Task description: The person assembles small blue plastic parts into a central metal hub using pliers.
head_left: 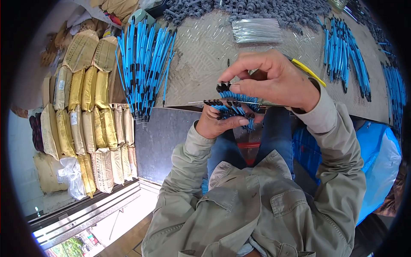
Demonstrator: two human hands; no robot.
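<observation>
Just in front of my lap, my left hand is closed around a bundle of thin blue rods with black end pieces. Its thumb presses along the rods' near side. A long thin metal wire runs sideways across the bundle by the black ends; whether it passes through them I cannot tell. Above it, my right hand pinches some of the black ends between thumb and forefinger, and blue shafts trail down from them. The right hand's other fingers are curled and partly hidden.
On the table, blue rod bundles lie left and right. Grey plastic parts are heaped behind a stack of metal wires. A yellow strip shows behind my right wrist. Wrapped packages are piled left.
</observation>
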